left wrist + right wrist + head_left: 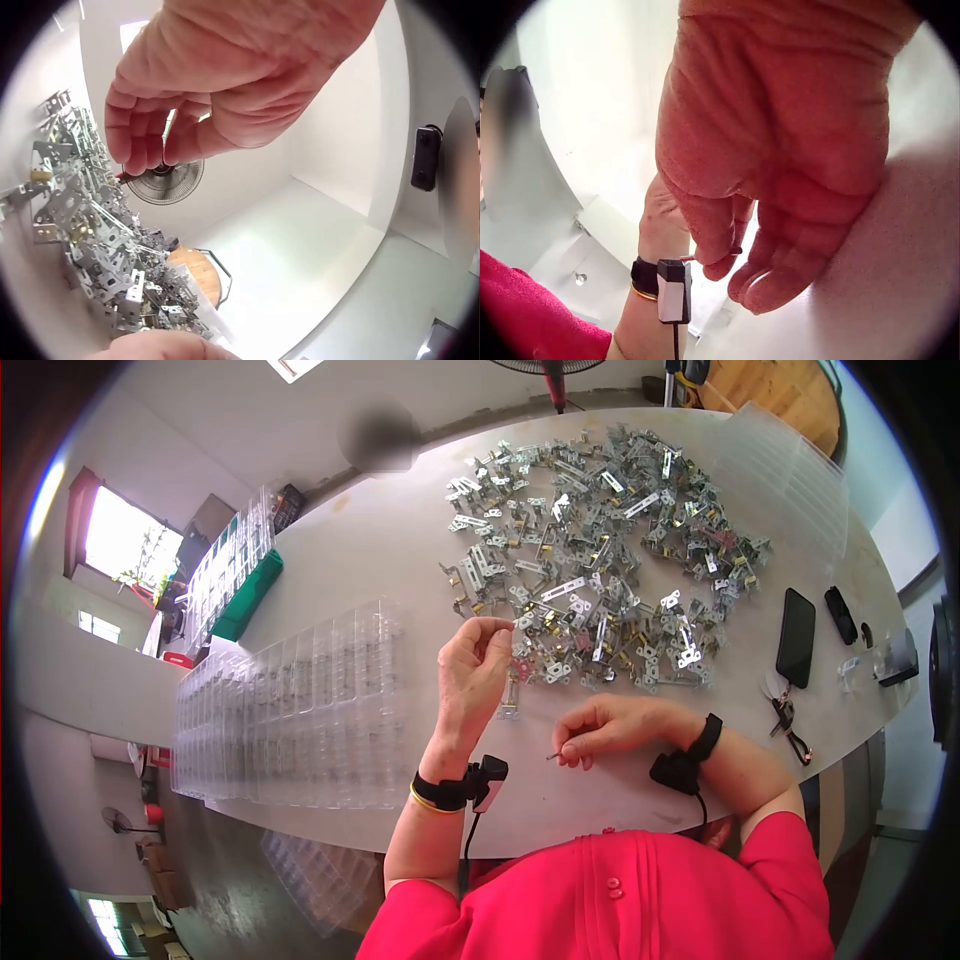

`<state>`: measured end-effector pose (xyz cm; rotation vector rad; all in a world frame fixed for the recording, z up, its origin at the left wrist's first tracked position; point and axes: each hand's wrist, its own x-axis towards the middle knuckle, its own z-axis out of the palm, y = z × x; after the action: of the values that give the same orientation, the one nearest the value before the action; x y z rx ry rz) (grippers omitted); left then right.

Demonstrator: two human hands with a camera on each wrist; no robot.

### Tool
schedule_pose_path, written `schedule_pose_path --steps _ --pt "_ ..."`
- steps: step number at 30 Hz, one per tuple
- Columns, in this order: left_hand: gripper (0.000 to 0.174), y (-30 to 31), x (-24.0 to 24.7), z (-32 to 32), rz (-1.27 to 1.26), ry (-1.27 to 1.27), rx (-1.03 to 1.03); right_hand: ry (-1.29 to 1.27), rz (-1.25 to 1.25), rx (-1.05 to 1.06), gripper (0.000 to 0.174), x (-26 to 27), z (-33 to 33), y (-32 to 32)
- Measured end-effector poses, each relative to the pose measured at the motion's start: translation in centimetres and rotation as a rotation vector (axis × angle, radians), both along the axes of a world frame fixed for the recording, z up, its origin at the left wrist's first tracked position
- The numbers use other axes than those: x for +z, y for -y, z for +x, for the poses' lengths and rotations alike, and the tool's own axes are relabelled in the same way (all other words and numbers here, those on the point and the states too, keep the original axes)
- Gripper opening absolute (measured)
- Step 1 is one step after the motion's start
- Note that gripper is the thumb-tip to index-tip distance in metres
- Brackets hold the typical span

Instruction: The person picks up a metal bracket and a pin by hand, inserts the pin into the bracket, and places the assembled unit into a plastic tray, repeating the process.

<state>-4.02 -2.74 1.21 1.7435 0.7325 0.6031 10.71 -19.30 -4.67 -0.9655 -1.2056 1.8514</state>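
Forward, the left hand [474,675] reaches to one heap of metal parts [562,590], fingers bent toward the thumb; whether they hold anything is unclear. Nearer the body, the right hand [615,726], angled inward, pinches one pin [552,757]. One phone [796,638] lies rightward.

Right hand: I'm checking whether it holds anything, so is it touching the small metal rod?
Touching: the right wrist view shows the right hand pinching the small metal rod between its fingertips.
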Motion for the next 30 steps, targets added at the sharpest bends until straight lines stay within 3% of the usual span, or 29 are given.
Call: schedule_pose_path --steps 6,8,17,30 --pt "0.01 0.4 -2.0 0.8 0.115 -0.015 0.006 -0.106 -0.03 -0.059 0.024 -0.8 0.6 -0.1" --pt "0.006 0.8 -2.1 1.2 0.338 -0.041 -0.021 -0.096 -0.024 -0.062 0.024 -0.7 0.6 -0.1" --pt "0.01 1.3 -2.0 2.4 0.731 -0.171 -0.079 -0.094 -0.024 -0.06 0.025 -0.2 0.8 -0.1" --pt "0.011 0.9 -3.2 3.0 0.751 -0.214 -0.17 -0.054 -0.013 -0.046 0.026 0.3 1.0 -0.1"
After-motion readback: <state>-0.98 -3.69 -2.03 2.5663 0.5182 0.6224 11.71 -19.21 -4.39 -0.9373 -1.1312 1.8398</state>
